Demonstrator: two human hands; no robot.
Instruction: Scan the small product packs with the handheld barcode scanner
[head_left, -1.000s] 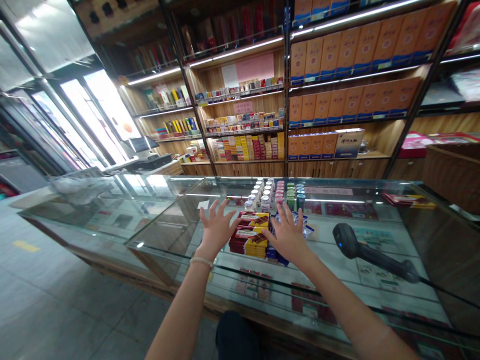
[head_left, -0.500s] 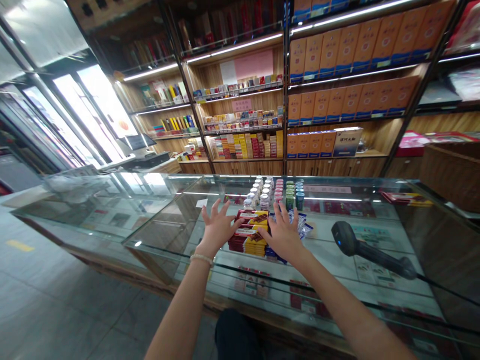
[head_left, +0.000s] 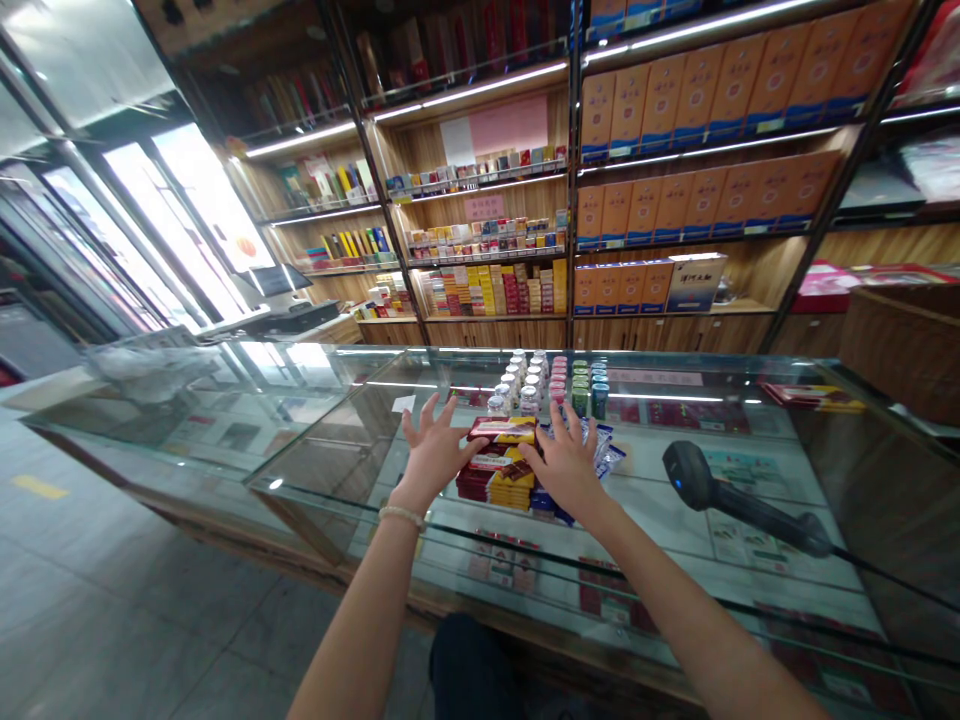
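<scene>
A stack of red and yellow packets (head_left: 499, 462) lies on the glass counter (head_left: 750, 520). My left hand (head_left: 431, 450) rests against the stack's left side with its fingers spread. My right hand (head_left: 564, 462) presses against the right side, fingers apart, over some blue and white wrapped packets (head_left: 604, 455). The top packet sits between the two hands' fingertips. Neither hand has closed around anything.
Rows of small bottles (head_left: 551, 380) stand just beyond the stack. A black barcode scanner (head_left: 739, 500) lies to the right with its cable trailing off. Shelves of boxed goods (head_left: 697, 130) line the far wall. A wooden box (head_left: 900, 340) sits at right.
Both hands have drawn inward until they touch the two sides of the packet stack. The top packet has shifted slightly between them.
</scene>
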